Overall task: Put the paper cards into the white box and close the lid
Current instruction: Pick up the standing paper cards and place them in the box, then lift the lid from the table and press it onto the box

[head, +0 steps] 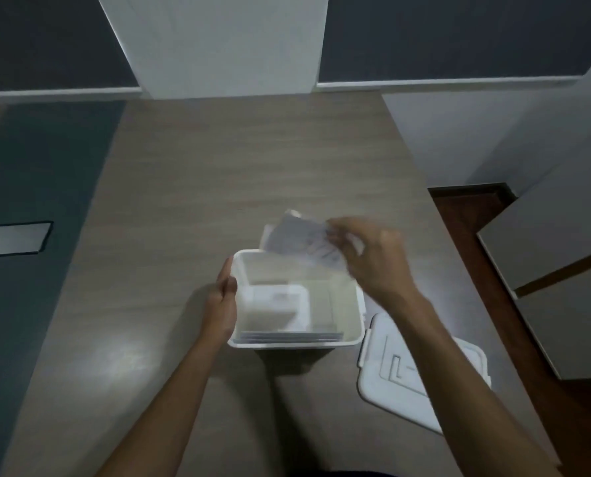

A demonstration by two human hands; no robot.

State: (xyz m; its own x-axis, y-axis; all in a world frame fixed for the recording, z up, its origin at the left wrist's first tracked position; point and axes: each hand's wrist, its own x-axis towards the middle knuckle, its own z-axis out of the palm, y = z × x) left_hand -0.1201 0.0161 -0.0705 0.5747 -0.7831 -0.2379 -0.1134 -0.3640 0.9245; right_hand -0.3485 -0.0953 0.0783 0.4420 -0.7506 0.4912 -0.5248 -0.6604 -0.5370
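Observation:
The white box [350, 339] stands open on the wooden table, near the middle of the view. Several paper cards [292, 336] stand along its near inner wall. My left hand [221, 306] grips the box's left wall. My right hand [369, 256] holds a blurred bunch of paper cards [302, 241] tilted above the box's far right corner. More white paper [265, 234] lies on the table behind the box. The white lid [387, 376] rests flat on the table to the right of the box, partly hidden by my right forearm.
The wooden table [218, 173] stretches far ahead to a white pillar [218, 43]. A dark panel with a grey cover plate [11, 237] runs along the left. At the right, the table edge drops to a brown floor [469, 218] beside pale cabinets [562, 242].

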